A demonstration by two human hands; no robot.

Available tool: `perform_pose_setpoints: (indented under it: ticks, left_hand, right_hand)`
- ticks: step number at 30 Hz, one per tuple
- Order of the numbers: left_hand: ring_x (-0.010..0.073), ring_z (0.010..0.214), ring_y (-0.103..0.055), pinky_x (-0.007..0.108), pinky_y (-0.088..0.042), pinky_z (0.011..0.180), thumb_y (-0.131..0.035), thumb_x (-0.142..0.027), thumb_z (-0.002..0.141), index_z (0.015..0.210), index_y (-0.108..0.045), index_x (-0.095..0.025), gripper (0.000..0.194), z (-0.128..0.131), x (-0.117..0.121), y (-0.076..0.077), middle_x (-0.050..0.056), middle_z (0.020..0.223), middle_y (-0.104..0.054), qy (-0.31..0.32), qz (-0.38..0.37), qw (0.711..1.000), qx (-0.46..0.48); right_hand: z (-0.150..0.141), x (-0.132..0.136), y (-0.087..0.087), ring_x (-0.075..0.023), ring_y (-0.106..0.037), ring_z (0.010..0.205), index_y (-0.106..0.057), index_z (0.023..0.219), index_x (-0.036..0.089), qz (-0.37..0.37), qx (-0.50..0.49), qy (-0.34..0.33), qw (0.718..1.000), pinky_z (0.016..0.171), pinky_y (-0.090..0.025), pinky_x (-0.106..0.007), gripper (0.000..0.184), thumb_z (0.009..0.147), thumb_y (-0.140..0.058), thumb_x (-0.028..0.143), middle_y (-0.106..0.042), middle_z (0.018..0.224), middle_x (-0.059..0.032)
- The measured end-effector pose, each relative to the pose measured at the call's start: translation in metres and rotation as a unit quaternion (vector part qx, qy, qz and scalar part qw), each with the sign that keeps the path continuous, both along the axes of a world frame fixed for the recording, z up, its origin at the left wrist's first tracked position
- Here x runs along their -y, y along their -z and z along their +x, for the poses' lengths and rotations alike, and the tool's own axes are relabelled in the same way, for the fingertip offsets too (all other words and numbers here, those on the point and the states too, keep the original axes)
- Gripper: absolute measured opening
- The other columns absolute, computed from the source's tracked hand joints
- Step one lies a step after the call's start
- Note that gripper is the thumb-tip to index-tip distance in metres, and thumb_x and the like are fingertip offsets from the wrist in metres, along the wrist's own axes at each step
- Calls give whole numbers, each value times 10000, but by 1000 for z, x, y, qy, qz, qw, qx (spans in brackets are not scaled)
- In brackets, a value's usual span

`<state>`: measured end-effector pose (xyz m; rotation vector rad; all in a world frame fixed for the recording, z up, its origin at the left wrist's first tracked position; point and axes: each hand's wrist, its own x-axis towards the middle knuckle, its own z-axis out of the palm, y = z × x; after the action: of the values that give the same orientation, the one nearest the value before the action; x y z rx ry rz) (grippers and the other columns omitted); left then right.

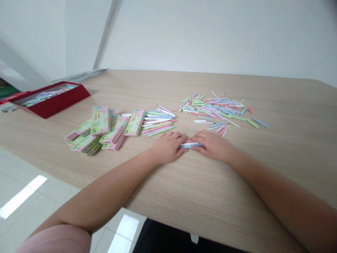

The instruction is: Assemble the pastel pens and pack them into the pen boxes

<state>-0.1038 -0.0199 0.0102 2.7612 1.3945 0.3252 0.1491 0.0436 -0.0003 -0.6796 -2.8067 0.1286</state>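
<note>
Both hands clasped round pens on pale wooden table, white wall behind

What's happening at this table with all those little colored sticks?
A person sits at a wooden table, both hands pressed together around a small bundle of pens: the left hand at one end, the right hand at the other. Beyond the hands lie a neat row of pens, a loose scatter of pens and caps, and a pile of small pastel boxes. A red tray sits far left.
</note>
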Motion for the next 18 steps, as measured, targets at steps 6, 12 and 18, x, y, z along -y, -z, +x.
perform_pose_setpoints:
  ticks: [6, 12, 18]
  left_hand:
    - [269, 1129, -592, 411, -482, 1009, -458, -501, 1036, 1226, -665, -193, 416, -12, -7, -11, 125, 1205, -618, -14, 15, 1000, 20]
    - [318, 1202, -603, 486, -455, 1063, -478, -337, 1014, 1323, -667, -246, 373, -48, -24, -14, 125, 1251, -659, -196, 50, 979, -36]
    - [276, 1181, -638, 401, -501, 1028, -468, -253, 998, 1233, -696, -216, 330, -40, -28, -7, 110, 1247, -688, -139, 5, 990, 3]
  right_hand:
    - [0, 1, -1, -295, -623, 1102, -673, 1311, 197, -3, -8, -7, 1000, 979, -490, -465, 361, 1045, -533, 398, -703, 1161, -133]
    - [1, -1, 0, -290, -639, 1086, -682, 1292, 212, -12, -26, -20, 999, 959, -500, -462, 350, 1043, -532, 407, -709, 1164, -135]
    - [3, -3, 4, -312, -625, 1167, -620, 1377, 198, -21, -39, -4, 999, 1020, -483, -490, 415, 1026, -564, 413, -704, 1241, -145]
